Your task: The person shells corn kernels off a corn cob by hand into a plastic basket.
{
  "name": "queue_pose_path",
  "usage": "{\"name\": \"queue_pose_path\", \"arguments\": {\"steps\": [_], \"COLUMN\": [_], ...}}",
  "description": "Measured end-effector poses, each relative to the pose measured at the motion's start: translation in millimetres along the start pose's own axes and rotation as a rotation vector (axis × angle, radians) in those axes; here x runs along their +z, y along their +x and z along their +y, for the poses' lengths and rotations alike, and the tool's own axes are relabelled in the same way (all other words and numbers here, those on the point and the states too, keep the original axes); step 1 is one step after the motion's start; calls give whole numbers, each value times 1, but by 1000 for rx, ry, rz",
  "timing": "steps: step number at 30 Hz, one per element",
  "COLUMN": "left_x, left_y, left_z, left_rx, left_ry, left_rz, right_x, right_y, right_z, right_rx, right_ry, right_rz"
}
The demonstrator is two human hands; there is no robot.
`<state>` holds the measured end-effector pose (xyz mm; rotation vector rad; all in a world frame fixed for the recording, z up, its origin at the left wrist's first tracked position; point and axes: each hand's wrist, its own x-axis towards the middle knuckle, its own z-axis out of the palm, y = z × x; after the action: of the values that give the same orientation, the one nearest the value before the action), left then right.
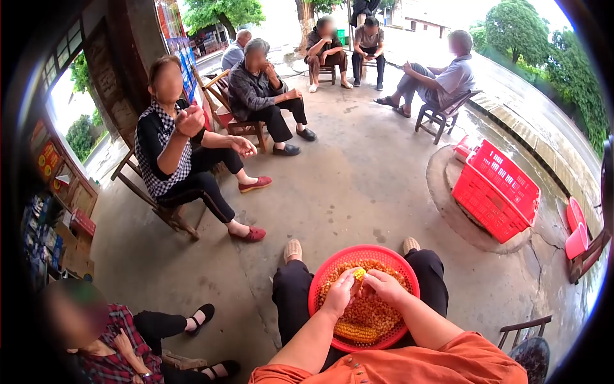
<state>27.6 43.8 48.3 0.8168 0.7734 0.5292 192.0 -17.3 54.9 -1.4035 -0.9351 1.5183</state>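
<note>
A red round plastic basket [413,281] rests on my lap, with loose corn kernels [377,313] spread across it. Above the kernels, my left hand [340,293] is closed around a corn cob [359,273], whose yellow end shows between my hands. My right hand [384,287] is closed on the same cob from the other side, its fingers pressed against it. Most of that cob is hidden by my fingers. Another whole corn cob [355,332] lies on the kernels at the near side of the basket.
A large red crate [495,192] stands on the concrete floor to the right, with a pink bucket [577,240] farther right. Several people sit on chairs around; one in a checked top [167,147] gestures at left. A person in a plaid shirt [112,345] sits near left.
</note>
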Motion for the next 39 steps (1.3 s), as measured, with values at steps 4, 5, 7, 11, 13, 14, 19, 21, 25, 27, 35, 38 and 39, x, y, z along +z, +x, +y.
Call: {"name": "queue_pose_path", "arguments": {"steps": [4,5,7,11,13,14,19,21,25,27,35,38,39], "left_x": [-4,-4,-5,-5,-5,-5,-14,-12,-11,-13,-9,-11,-12], "left_y": [5,9,11,11,11,11,15,17,22,22,14,16,17], "left_z": [-6,-13,-18,-19,-19,-18,-24,-26,-32,-33,-24,-26,-28], "left_rx": [1,94,185,178,182,167,132,165,227,313,287,244,273], "left_ry": [0,14,28,16,5,-5,-13,-55,-51,173,271,198,227], "left_rz": [-17,-38,-59,-60,-65,-66,-112,-89,-74,-67,-32,-36,-40], "right_x": [-1,-2,-1,-3,-3,-2,-2,-3,-3,-4,-9,-4,-3], "right_y": [1,1,1,4,3,3,2,2,4,6,6,2,1], "right_z": [1,1,2,9,8,7,5,6,11,17,20,11,9], "right_rx": [-4,1,-18,-38,-33,-29,-23,-20,-49,-59,-227,-307,-304], "right_ry": [2,12,-5,-22,0,21,5,8,-46,-74,-432,-566,-565], "right_rz": [7,14,18,23,20,18,12,21,41,61,129,173,170]}}
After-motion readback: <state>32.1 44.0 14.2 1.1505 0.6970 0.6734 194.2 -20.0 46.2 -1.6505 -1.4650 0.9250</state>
